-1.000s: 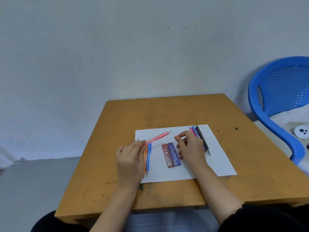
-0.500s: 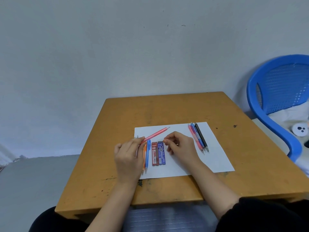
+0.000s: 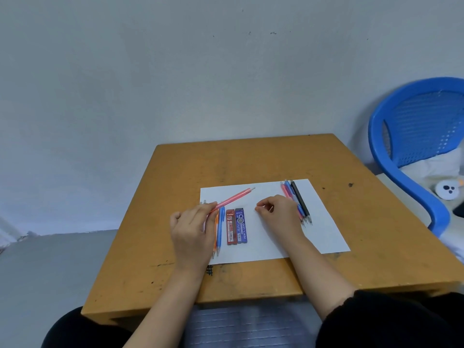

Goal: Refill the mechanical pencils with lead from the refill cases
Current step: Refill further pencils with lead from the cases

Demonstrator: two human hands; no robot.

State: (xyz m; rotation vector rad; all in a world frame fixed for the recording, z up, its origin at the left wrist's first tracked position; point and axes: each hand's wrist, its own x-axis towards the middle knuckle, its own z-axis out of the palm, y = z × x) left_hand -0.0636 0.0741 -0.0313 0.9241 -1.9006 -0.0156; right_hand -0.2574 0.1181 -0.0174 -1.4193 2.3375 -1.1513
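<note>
My left hand (image 3: 190, 229) grips a pink mechanical pencil (image 3: 233, 198) near its tip end; the pencil slants up and to the right above the white paper sheet (image 3: 276, 242). An orange pencil (image 3: 216, 232) and a blue pencil (image 3: 220, 227) lie just right of that hand. A red refill case (image 3: 231, 227) and a blue refill case (image 3: 241, 226) lie side by side beside them. My right hand (image 3: 278, 212) rests on the paper right of the cases, apart from them, fingers curled, thumb and forefinger pinched. Pink, blue and black pencils (image 3: 298, 199) lie behind it.
The paper lies on a small orange-brown table (image 3: 251, 162) set against a grey wall. A blue plastic chair (image 3: 414, 136) stands at the right with white cloth and a round white object (image 3: 448, 189) on it. My knees are under the near edge.
My right hand slid both refill cases left, next to the orange and blue pencils, then let go and drew back to the right. The left hand kept holding the pink pencil.
</note>
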